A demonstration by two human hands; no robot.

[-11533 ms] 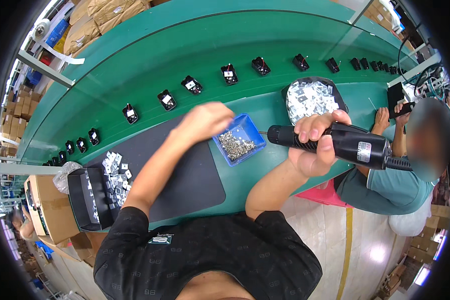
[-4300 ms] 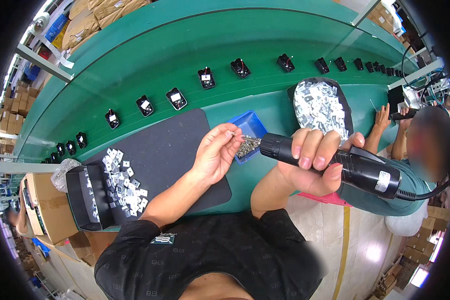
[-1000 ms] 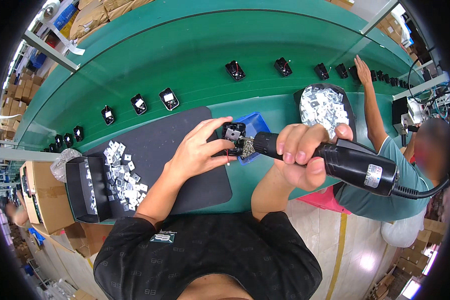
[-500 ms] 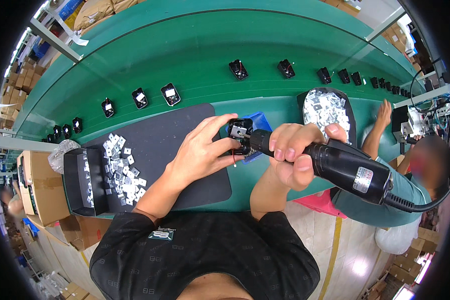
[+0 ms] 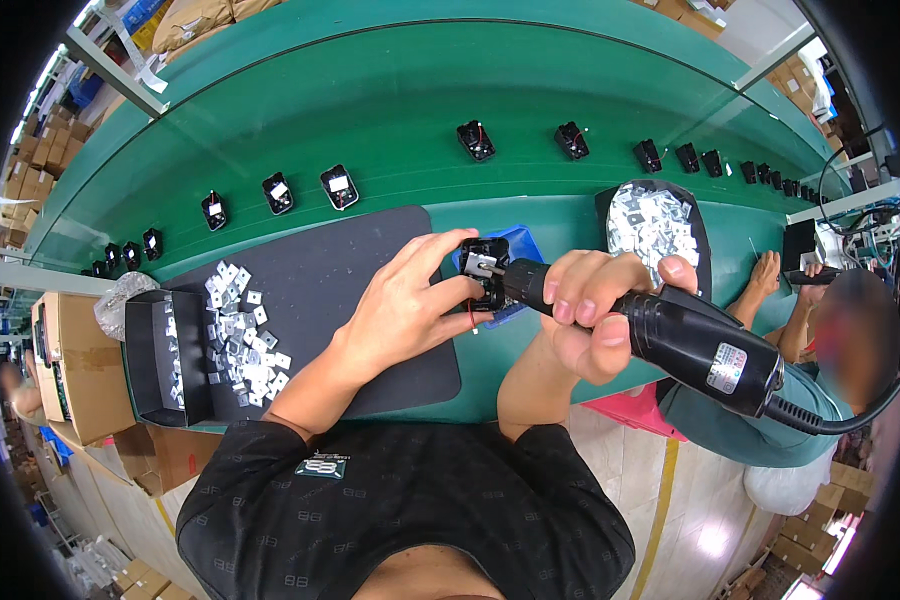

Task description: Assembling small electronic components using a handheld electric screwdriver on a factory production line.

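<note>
R hand (image 5: 598,318): grip wrapped round blk power screwdriver (image 5: 705,345), its bit (image 5: 496,270) at metal plate (image 5: 477,264) in blk case (image 5: 491,290). L hand (image 5: 400,305): grip closed on case, w/ blue bin (image 5: 524,246) partly hidden behind, on green counter (image 5: 562,218). Farther: more blk cases (image 5: 475,142) spaced along green belt (image 5: 405,140).

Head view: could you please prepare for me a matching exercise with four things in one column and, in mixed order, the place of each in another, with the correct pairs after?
Things
1. Power screwdriver
2. Held black housing
3. Blue tray
4. Open black box

Places
A. Partly hidden behind the piece in the left hand
B. To the left of the loose square plates
C. Gripped in the right hand
D. Between the fingers of the left hand

Right pairs
1-C, 2-D, 3-A, 4-B
</note>
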